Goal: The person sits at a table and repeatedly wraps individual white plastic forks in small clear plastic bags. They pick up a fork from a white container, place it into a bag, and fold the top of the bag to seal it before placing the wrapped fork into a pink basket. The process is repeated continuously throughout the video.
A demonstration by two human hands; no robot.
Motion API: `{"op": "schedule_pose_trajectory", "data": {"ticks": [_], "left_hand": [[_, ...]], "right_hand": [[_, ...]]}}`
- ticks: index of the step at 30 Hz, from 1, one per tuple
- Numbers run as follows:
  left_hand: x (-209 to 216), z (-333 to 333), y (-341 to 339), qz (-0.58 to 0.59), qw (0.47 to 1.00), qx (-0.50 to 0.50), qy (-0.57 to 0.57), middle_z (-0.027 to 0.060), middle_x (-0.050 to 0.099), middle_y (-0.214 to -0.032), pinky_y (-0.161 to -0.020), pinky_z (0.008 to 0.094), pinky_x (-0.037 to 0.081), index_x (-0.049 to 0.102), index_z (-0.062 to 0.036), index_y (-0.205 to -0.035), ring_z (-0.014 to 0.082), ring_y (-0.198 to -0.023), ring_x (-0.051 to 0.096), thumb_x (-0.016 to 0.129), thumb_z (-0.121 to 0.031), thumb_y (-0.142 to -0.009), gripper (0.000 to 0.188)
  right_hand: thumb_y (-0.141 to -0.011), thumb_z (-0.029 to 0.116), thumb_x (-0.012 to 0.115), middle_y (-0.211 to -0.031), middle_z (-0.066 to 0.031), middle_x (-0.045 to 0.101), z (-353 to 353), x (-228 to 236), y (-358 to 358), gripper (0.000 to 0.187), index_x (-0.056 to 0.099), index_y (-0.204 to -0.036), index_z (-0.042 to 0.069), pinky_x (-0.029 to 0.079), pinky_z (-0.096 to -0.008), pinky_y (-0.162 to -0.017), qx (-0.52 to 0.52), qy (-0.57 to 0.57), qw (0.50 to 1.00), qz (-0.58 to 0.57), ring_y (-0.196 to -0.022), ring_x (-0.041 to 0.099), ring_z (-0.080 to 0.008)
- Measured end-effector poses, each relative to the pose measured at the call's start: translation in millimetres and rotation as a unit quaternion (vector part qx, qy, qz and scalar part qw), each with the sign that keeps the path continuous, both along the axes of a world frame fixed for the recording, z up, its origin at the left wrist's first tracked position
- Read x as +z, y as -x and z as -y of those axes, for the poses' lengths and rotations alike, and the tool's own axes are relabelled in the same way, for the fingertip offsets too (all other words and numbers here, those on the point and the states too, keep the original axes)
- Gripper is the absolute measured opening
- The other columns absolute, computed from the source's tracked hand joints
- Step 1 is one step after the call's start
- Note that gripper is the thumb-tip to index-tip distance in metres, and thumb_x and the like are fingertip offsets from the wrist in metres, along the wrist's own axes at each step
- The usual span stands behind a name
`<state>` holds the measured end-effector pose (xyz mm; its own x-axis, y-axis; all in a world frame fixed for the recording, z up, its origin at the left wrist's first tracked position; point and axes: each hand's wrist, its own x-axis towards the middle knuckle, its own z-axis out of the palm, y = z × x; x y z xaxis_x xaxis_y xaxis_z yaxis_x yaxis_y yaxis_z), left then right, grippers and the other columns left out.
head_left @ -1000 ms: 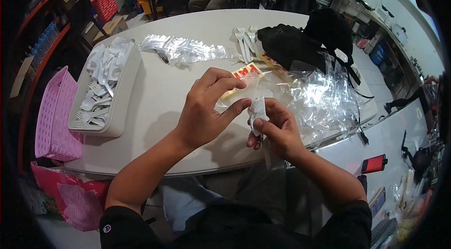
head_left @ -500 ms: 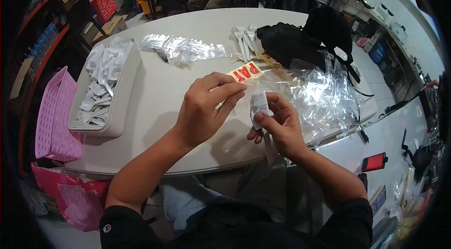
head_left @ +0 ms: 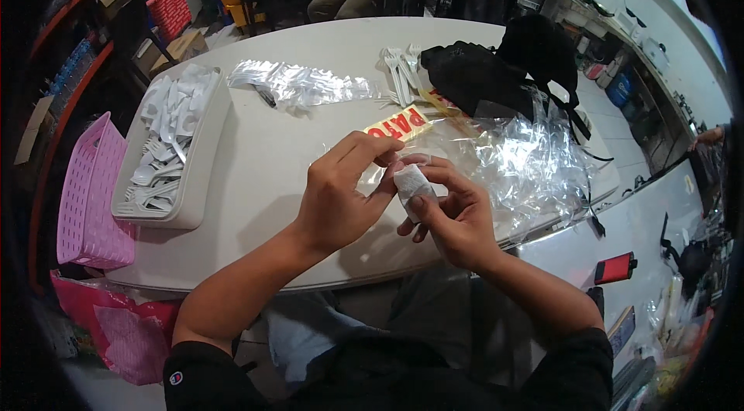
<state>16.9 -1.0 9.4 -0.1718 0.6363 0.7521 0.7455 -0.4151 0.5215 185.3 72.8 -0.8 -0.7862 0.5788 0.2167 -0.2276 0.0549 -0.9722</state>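
My right hand (head_left: 457, 213) pinches a small folded white tissue (head_left: 412, 186) between thumb and fingers, above the table's near side. Close against its upper end is my left hand (head_left: 345, 186), fingers bent and drawn together; what they grip, if anything, I cannot make out. A pale, see-through edge shows between the two hands. Just beyond the fingers lies a yellow label with red lettering (head_left: 401, 124). Clear plastic bags (head_left: 527, 167) spread out to the right of it. White plastic forks (head_left: 399, 74) lie in a bunch farther back.
A beige bin of white plastic spoons and forks (head_left: 221, 140) stands at the left, beside a pink basket (head_left: 93, 194). Flat clear plastic sleeves (head_left: 310, 84) lie at the back. A black bag (head_left: 473, 74) and black cap (head_left: 535, 47) occupy the far right.
My right hand has moved slightly left and tipped the tissue toward my left hand. The two hands now meet at its upper end. The strip hanging below the tissue no longer shows.
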Motion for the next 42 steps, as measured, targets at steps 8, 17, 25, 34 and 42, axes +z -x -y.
{"op": "schedule_pose_trajectory", "data": {"ticks": [8,17,25,34,42], "left_hand": [[-8.6,-0.7,1.2,0.122,0.989,-0.058,0.060,0.0093,0.065,-0.088,-0.075,0.0307,0.053,0.063,-0.0007,-0.097,0.0183,-0.083,0.066,0.063,0.002,-0.082,0.016],[-8.5,0.4,-2.7,0.237,0.960,-0.103,0.104,0.0055,0.062,-0.093,-0.085,0.0306,0.050,0.061,-0.0019,-0.099,0.0136,-0.088,0.062,0.059,-0.003,-0.090,0.010],[-8.7,-0.7,-1.8,-0.008,1.000,-0.024,-0.007,0.0092,0.060,-0.087,-0.070,0.0364,0.048,0.064,-0.0051,-0.095,0.0242,-0.078,0.062,0.066,-0.002,-0.081,0.014],[-11.8,-1.3,0.0,-0.136,0.990,0.044,0.016,0.0063,0.059,-0.089,-0.075,0.0382,0.044,0.065,-0.0087,-0.099,0.0249,-0.084,0.059,0.067,-0.005,-0.078,0.021],[-10.3,-3.1,0.6,-0.093,0.995,-0.024,0.035,0.0083,0.061,-0.087,-0.073,0.0370,0.047,0.068,-0.0065,-0.097,0.0243,-0.082,0.059,0.067,0.000,-0.078,0.019]], "right_hand": [[-0.091,0.010,0.060,-0.107,-0.0126,0.063,-7.7,-3.7,-1.7,0.035,0.055,-0.124,0.000,0.053,-0.0232,-0.053,-0.024,0.063,0.997,0.049,-0.073,0.069,-0.0182],[-0.091,0.011,0.060,-0.111,-0.0145,0.063,-6.4,3.3,-0.2,0.036,0.053,-0.123,-0.004,0.053,-0.0235,-0.053,-0.036,0.078,0.994,0.070,-0.072,0.070,-0.0187],[-0.090,0.011,0.060,-0.113,-0.0153,0.062,-8.2,1.5,0.5,0.038,0.052,-0.123,-0.005,0.053,-0.0246,-0.052,-0.028,0.089,0.991,0.095,-0.072,0.070,-0.0194],[-0.090,0.005,0.058,-0.114,-0.0164,0.061,-3.0,3.2,1.8,0.042,0.047,-0.129,-0.004,0.054,-0.0239,-0.052,-0.067,0.083,0.992,0.067,-0.072,0.070,-0.0197],[-0.089,0.003,0.057,-0.110,-0.0150,0.061,-3.2,3.1,0.9,0.055,0.039,-0.141,0.001,0.054,-0.0238,-0.053,-0.070,0.050,0.995,0.059,-0.073,0.070,-0.0189]]}}
